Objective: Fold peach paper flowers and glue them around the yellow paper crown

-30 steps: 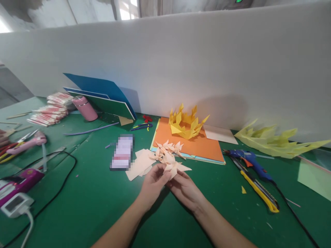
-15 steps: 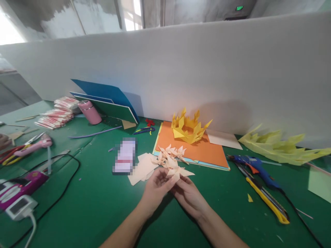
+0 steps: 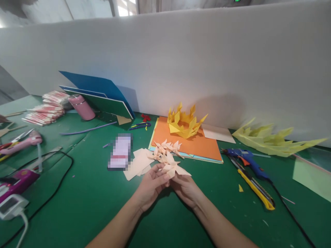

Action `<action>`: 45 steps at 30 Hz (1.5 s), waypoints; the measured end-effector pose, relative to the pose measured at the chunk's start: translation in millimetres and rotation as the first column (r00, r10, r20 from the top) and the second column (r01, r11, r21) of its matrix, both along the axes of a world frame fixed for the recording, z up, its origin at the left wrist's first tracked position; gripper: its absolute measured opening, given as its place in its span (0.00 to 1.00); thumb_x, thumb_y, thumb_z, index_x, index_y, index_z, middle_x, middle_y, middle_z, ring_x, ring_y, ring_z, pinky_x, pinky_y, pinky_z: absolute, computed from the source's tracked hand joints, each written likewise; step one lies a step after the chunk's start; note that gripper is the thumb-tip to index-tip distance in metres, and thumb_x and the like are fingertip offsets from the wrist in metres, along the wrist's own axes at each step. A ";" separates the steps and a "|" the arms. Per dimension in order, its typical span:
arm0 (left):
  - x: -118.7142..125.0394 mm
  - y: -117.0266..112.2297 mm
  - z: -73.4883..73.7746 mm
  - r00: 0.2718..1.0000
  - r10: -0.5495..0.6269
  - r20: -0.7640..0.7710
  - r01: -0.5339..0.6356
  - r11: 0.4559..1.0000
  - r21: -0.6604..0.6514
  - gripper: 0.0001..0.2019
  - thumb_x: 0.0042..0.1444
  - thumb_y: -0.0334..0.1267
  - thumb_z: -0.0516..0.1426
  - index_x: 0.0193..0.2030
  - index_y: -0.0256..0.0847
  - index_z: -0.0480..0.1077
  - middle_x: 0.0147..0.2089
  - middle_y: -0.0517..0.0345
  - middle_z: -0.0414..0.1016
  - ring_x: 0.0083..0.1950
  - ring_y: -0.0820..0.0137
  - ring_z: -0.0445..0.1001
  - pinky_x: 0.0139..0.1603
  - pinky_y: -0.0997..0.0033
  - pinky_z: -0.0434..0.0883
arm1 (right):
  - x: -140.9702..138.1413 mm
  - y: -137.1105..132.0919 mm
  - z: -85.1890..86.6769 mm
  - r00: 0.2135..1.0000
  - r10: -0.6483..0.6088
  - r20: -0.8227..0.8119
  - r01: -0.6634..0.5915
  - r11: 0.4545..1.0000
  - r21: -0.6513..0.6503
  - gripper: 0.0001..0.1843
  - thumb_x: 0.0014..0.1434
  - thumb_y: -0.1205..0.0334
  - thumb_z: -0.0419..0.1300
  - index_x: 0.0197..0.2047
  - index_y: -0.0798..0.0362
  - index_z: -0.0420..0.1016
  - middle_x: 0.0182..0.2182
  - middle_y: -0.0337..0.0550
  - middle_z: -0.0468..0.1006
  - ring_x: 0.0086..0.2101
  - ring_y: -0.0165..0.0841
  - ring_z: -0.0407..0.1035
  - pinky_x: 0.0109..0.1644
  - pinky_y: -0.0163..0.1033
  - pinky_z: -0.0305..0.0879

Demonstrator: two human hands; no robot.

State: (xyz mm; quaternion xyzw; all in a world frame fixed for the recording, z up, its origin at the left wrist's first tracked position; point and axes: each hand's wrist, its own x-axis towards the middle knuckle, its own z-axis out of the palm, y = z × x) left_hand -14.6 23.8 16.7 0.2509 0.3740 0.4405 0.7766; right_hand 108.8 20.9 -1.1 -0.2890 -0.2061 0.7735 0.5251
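Between my two hands is a peach folded-paper piece with pointed petals. My left hand pinches its left side with thumb and fingers. My right hand grips it from below on the right, its fingertips partly hidden under the paper. Just beyond lie several similar peach paper pieces, partly over the edge of an orange paper stack. Flat peach sheets are spread to the left of my hands. A yellow folded-paper crown stands on the orange stack.
Left of the sheets lies a phone with a blurred screen. On the right are a blue glue gun, a yellow utility knife and a pale yellow paper crown. A pink bottle leans at the back left; a white partition closes the rear.
The view has tilted down slightly, and the table items appear shifted left and up. Both hands still hold the peach piece; my left fingers have changed position a little.
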 end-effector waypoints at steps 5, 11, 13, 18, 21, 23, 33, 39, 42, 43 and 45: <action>0.5 0.9 0.3 1.000 -0.012 0.023 0.013 1.000 -0.020 0.20 0.34 0.33 0.70 0.33 0.36 0.68 0.25 0.65 0.72 0.22 0.83 0.65 0.27 0.81 0.64 | -0.1 1.6 -0.6 1.000 -0.007 -0.009 0.007 1.000 0.010 0.20 0.32 0.58 0.76 0.30 0.55 0.80 0.23 0.38 0.77 0.24 0.27 0.66 0.31 0.33 0.62; 0.0 1.9 0.4 1.000 -0.020 0.011 0.020 0.999 -0.032 0.20 0.34 0.34 0.70 0.33 0.36 0.68 0.24 0.65 0.72 0.22 0.83 0.65 0.28 0.82 0.64 | -2.2 1.9 -5.4 1.000 -0.011 -0.010 0.011 1.000 0.004 0.17 0.34 0.57 0.75 0.29 0.54 0.80 0.24 0.38 0.78 0.25 0.28 0.67 0.33 0.35 0.63; -0.4 2.0 -0.4 1.000 -0.028 0.003 0.029 0.999 -0.033 0.20 0.34 0.34 0.70 0.34 0.35 0.68 0.24 0.65 0.71 0.22 0.83 0.65 0.28 0.82 0.64 | -1.8 1.8 -6.5 1.000 -0.005 0.004 0.005 1.000 0.012 0.17 0.34 0.56 0.75 0.29 0.53 0.80 0.24 0.38 0.78 0.26 0.29 0.68 0.34 0.35 0.64; -1.2 1.8 -2.5 0.999 -0.032 0.006 0.032 0.999 -0.038 0.20 0.34 0.34 0.70 0.33 0.36 0.68 0.24 0.65 0.71 0.23 0.83 0.65 0.28 0.82 0.64 | -0.9 1.5 -5.9 1.000 -0.013 0.021 0.013 1.000 0.010 0.18 0.33 0.56 0.75 0.30 0.53 0.80 0.24 0.39 0.78 0.28 0.30 0.69 0.36 0.36 0.64; -1.5 1.9 -2.9 1.000 -0.030 0.004 0.030 0.999 -0.030 0.19 0.34 0.34 0.70 0.32 0.36 0.68 0.25 0.65 0.71 0.23 0.83 0.65 0.28 0.82 0.64 | -1.6 1.6 -4.6 1.000 -0.023 0.019 0.023 1.000 0.001 0.19 0.33 0.56 0.75 0.30 0.53 0.80 0.26 0.39 0.79 0.29 0.31 0.69 0.37 0.37 0.64; -1.5 2.1 -2.6 1.000 -0.026 -0.005 0.026 0.999 -0.024 0.18 0.34 0.35 0.70 0.31 0.36 0.68 0.25 0.65 0.71 0.23 0.83 0.65 0.28 0.82 0.63 | -2.5 2.1 -4.4 0.999 -0.028 0.020 0.028 1.000 0.012 0.19 0.33 0.56 0.75 0.31 0.53 0.80 0.28 0.40 0.79 0.30 0.32 0.69 0.38 0.38 0.64; -2.4 6.2 -3.9 0.974 0.121 -0.194 -0.084 0.979 0.187 0.18 0.35 0.36 0.69 0.33 0.38 0.68 0.29 0.64 0.72 0.31 0.77 0.68 0.34 0.78 0.65 | 1.6 1.1 -6.4 0.833 -0.287 0.473 0.051 0.891 0.451 0.10 0.51 0.53 0.63 0.33 0.50 0.75 0.29 0.40 0.71 0.34 0.34 0.64 0.40 0.40 0.60; -11.7 12.4 -3.0 0.900 0.345 -0.265 -0.242 0.904 0.353 0.13 0.36 0.32 0.67 0.31 0.40 0.70 0.30 0.64 0.69 0.31 0.76 0.66 0.34 0.77 0.64 | 19.2 3.3 4.3 0.192 -0.796 0.575 -0.303 0.509 0.806 0.12 0.61 0.68 0.48 0.34 0.50 0.72 0.29 0.41 0.68 0.34 0.35 0.61 0.39 0.40 0.55; -13.8 13.7 -3.8 0.849 0.397 -0.350 -0.196 0.850 0.488 0.08 0.41 0.32 0.64 0.28 0.41 0.70 0.28 0.63 0.68 0.31 0.74 0.66 0.34 0.75 0.64 | 34.3 9.4 9.7 0.003 -0.863 0.505 -0.497 0.437 0.750 0.13 0.63 0.70 0.47 0.35 0.51 0.72 0.29 0.42 0.69 0.34 0.34 0.60 0.40 0.39 0.53; -14.2 13.9 -4.7 0.827 0.412 -0.382 -0.168 0.830 0.532 0.06 0.42 0.32 0.63 0.28 0.41 0.70 0.29 0.62 0.68 0.32 0.73 0.66 0.35 0.74 0.64 | 40.0 12.1 10.9 -0.053 -0.873 0.485 -0.526 0.437 0.730 0.13 0.63 0.70 0.47 0.35 0.52 0.72 0.29 0.42 0.69 0.34 0.35 0.60 0.40 0.38 0.52; -14.6 14.0 -7.1 0.777 0.448 -0.443 -0.115 0.792 0.599 0.04 0.45 0.32 0.60 0.29 0.41 0.70 0.30 0.60 0.69 0.33 0.71 0.67 0.37 0.73 0.65 | 51.3 17.7 12.4 -0.142 -0.881 0.450 -0.585 0.442 0.680 0.12 0.64 0.69 0.48 0.35 0.51 0.72 0.29 0.42 0.69 0.34 0.35 0.59 0.39 0.38 0.51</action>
